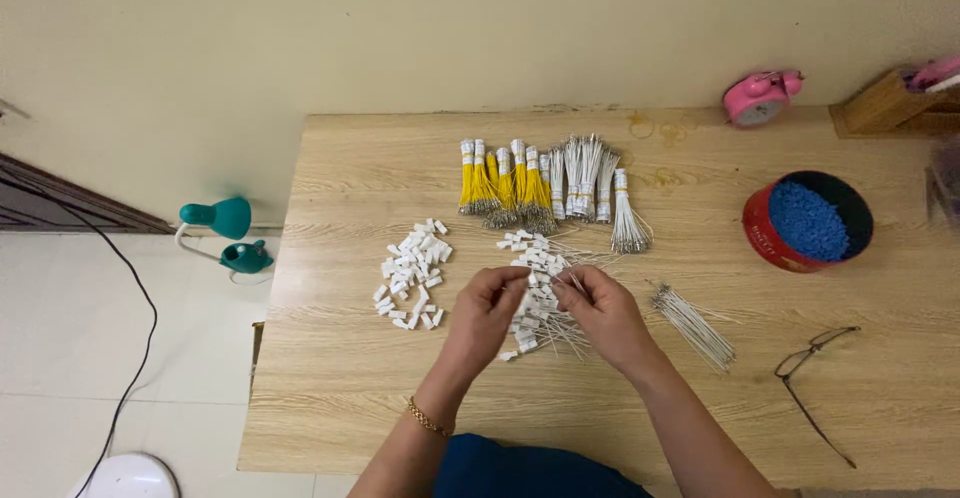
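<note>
Just near the desk's [330, 398] front edge, thin white wires [548, 310] were pinched by both hands [485, 313] [605, 313], pointing toward the back; bare wood was left around.

Round red tin [772, 238] with a label on its side, holding blue beads, at the tabletop's [340, 378] right. White paper bands [503, 156] around bundled yellow and white wires at the back.

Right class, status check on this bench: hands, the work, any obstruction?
Left hand and right hand both pinching a white connector with wires. Finished pile under the hands. Loose connectors to the left. Nothing in the way.
</note>
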